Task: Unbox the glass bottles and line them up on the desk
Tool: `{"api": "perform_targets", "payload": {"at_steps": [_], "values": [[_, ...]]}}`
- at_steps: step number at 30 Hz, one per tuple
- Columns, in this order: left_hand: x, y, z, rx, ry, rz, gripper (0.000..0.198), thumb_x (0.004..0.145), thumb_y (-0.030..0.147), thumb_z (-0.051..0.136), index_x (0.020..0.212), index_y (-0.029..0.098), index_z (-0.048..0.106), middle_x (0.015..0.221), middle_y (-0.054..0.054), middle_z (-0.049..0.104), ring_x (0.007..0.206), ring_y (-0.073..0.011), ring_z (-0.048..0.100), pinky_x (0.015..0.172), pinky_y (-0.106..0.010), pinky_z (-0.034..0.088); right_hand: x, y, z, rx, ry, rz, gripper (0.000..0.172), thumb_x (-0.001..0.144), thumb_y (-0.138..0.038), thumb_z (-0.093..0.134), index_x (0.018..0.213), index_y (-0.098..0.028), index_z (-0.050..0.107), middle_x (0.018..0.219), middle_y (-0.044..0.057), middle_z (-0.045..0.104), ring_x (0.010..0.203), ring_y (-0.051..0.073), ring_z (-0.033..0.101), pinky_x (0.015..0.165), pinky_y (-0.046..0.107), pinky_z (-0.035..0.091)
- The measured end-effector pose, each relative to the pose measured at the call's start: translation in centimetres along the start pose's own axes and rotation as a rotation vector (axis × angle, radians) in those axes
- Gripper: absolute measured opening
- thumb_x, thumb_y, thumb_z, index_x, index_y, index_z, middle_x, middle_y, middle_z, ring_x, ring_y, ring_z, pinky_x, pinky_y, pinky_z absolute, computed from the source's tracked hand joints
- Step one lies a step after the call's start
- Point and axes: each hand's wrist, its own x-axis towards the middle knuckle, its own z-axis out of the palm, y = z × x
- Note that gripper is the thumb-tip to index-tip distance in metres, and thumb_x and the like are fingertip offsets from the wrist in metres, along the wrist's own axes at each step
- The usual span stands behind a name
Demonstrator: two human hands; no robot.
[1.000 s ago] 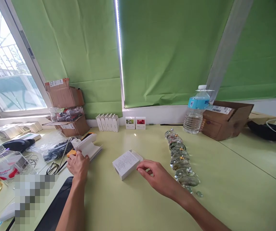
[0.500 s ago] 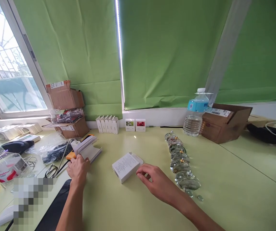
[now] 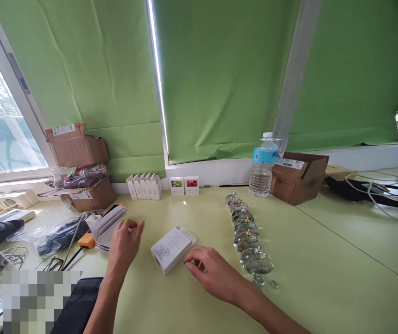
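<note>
On green laminate (image 3: 324, 287), left hand (image 3: 124, 248) open, right hand (image 3: 209, 271) beside white carton (image 3: 173, 249), hands apart

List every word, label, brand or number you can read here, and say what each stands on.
Nothing can be read: the small print on the white box, the barcode label on the carton and the blue bottle label are all too small or blurred.
</note>
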Motion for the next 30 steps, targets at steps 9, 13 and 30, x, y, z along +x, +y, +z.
{"api": "perform_targets", "payload": {"at_steps": [9, 13, 30], "values": [[-3.4, 3.2, 5.2, -0.202, -0.359, 0.15, 0.047, 0.081, 0.053, 0.054, 0.113, 0.018, 0.06, 0.115, -0.011, 0.065, 0.113, -0.028, 0.056, 0.094, -0.037, 0.043, 0.4, 1.5, 1.4, 0.222, -0.003, 0.134, 0.031, 0.085, -0.028, 0.054, 0.113, -0.018, 0.064, 0.108, 0.007, 0.066, 0.087, 0.019, 0.062, 0.078, 0.031, 0.049], [-3.8, 4.2, 4.6, -0.277, -0.391, 0.154, 0.042, 0.086, 0.047, 0.048, 0.117, 0.02, 0.055, 0.103, -0.009, 0.069, 0.092, -0.0242, 0.065, 0.076, -0.034, 0.05, 0.5, 1.6, 1.6, 0.321, 0.02, 0.163, 0.033, 0.087, -0.029, 0.051, 0.116, -0.016, 0.061, 0.108, 0.008, 0.066, 0.087, 0.019, 0.063, 0.077, 0.031, 0.051], [-4.6, 5.2, 5.2, -0.295, -0.165, 0.435, 0.028, 0.094, 0.028, 0.038, 0.103, 0.027, 0.065, 0.133, -0.006, 0.047, 0.111, -0.0225, 0.055, 0.092, -0.036, 0.046, 0.9, 1.8, 0.8, 0.237, 0.135, 0.143, 0.05, 0.086, -0.025, 0.051, 0.135, -0.017, 0.049, 0.151, 0.013, 0.029, 0.136, 0.026, 0.033, 0.088, 0.031, 0.052]]}}
